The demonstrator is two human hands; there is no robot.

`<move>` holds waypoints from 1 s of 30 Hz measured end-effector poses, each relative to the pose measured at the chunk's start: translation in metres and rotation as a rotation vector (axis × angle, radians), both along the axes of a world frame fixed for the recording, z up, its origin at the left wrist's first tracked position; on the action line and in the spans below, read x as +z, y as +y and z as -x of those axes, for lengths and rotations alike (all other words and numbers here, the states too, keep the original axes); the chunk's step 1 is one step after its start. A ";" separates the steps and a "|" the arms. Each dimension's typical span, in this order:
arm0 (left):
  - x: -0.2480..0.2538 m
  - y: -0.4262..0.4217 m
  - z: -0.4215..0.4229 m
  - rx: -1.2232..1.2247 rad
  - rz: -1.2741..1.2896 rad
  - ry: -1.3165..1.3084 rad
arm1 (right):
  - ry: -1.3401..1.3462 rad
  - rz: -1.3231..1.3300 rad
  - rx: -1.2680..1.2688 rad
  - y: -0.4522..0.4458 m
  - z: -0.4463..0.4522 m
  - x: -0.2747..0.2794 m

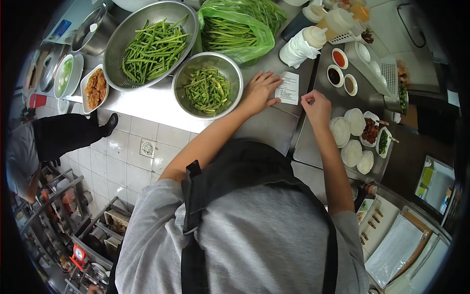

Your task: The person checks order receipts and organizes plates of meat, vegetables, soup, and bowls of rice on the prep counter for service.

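Observation:
My left hand [259,94] lies flat on the steel counter, fingers spread, its fingertips at the left edge of a small printed paper slip [288,88]. Just right of the slip, my right hand [317,107] is closed with thumb and fingers pinched together; whatever they hold, if anything, cannot be made out. Left of my left hand stands a steel bowl [237,78] of short-cut green beans [208,90]. Behind it are a large perforated colander [110,63] of long green beans [154,49] and a green plastic bag [262,46] with more long beans inside.
A cloth-wrapped squeeze bottle [297,51] stands behind the slip. On the right are small sauce cups [335,76], several white round bowls [340,131] and small filled dishes [370,131]. Fried food [96,89] sits far left. Another person [58,137] stands on the left over the tiled floor.

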State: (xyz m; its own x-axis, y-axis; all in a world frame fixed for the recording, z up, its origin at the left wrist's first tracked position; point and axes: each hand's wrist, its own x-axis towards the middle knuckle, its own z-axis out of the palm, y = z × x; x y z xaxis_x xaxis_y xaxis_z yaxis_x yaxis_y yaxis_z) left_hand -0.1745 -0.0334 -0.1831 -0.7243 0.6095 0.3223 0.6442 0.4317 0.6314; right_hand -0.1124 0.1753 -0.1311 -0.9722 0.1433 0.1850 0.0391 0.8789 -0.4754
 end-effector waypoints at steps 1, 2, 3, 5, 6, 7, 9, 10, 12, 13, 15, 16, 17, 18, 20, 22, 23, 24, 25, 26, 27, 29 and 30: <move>0.000 0.000 -0.001 0.005 -0.002 0.015 | -0.063 0.051 -0.068 0.003 -0.003 -0.002; 0.001 0.000 -0.004 0.010 -0.004 0.036 | -0.027 0.186 -0.129 0.005 -0.007 -0.012; 0.003 0.000 -0.005 0.014 -0.009 0.069 | 0.022 0.321 -0.188 0.003 -0.009 -0.023; 0.002 0.010 -0.019 -0.063 -0.264 -0.170 | 0.114 0.678 -0.217 0.012 -0.003 -0.063; 0.021 0.016 -0.030 -0.132 -0.474 -0.414 | 0.158 0.892 -0.172 0.021 -0.002 -0.073; 0.037 0.020 -0.037 -0.105 -0.528 -0.429 | -0.154 1.247 -0.229 0.016 -0.009 -0.031; 0.074 0.015 -0.035 -0.094 -0.506 -0.357 | -0.076 1.323 -0.199 0.012 -0.009 0.007; 0.096 0.014 -0.031 -0.079 -0.526 -0.350 | -0.037 1.238 -0.231 0.019 -0.003 0.039; 0.097 0.012 -0.028 -0.095 -0.521 -0.344 | 0.306 1.054 -0.192 0.075 0.023 0.093; 0.106 0.006 -0.033 -0.149 -0.380 -0.300 | 0.542 0.911 -0.140 0.090 0.027 0.164; 0.076 -0.002 -0.045 -0.340 -0.083 -0.190 | 0.831 0.671 -0.321 0.116 0.043 0.289; 0.056 -0.007 -0.051 -0.445 0.021 -0.083 | 0.966 0.831 -0.118 0.105 0.041 0.356; 0.034 -0.014 -0.057 -0.543 0.123 0.019 | 1.022 0.771 -0.096 0.139 0.054 0.393; 0.020 -0.020 -0.062 -0.636 0.225 0.119 | 1.139 0.696 0.073 0.149 0.069 0.428; 0.009 -0.035 -0.071 -0.667 0.215 0.164 | 1.170 0.733 0.074 0.166 0.097 0.474; 0.008 -0.063 -0.081 -0.679 0.223 0.154 | 1.097 0.764 0.097 0.197 0.125 0.494; 0.015 -0.088 -0.090 -0.672 0.231 0.125 | 1.142 0.779 0.077 0.219 0.141 0.497; 0.019 -0.116 -0.100 -0.655 0.238 0.089 | 1.157 0.712 -0.040 0.244 0.155 0.499; 0.022 -0.146 -0.112 -0.596 0.248 0.043 | 1.161 0.674 -0.101 0.251 0.159 0.501; 0.022 -0.184 -0.131 -0.534 0.256 -0.015 | 1.163 0.636 -0.164 0.258 0.162 0.504; 0.000 -0.232 -0.158 -0.449 0.490 -0.030 | 1.163 0.599 -0.227 0.265 0.164 0.506; -0.013 -0.295 -0.206 -0.004 0.553 -0.287 | 1.099 0.288 -0.189 0.271 0.163 0.515; -0.020 -0.340 -0.224 0.103 0.595 -0.271 | 1.078 0.167 -0.193 0.277 0.159 0.519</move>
State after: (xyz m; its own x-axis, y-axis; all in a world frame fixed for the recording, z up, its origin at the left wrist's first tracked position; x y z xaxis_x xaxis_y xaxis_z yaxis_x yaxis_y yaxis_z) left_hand 0.0496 -0.3737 -0.2036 -0.7965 0.5504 -0.2501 0.4327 0.8080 0.3999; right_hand -0.2717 0.4526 0.3876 -0.2720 0.3775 0.8851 -0.3368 0.8243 -0.4551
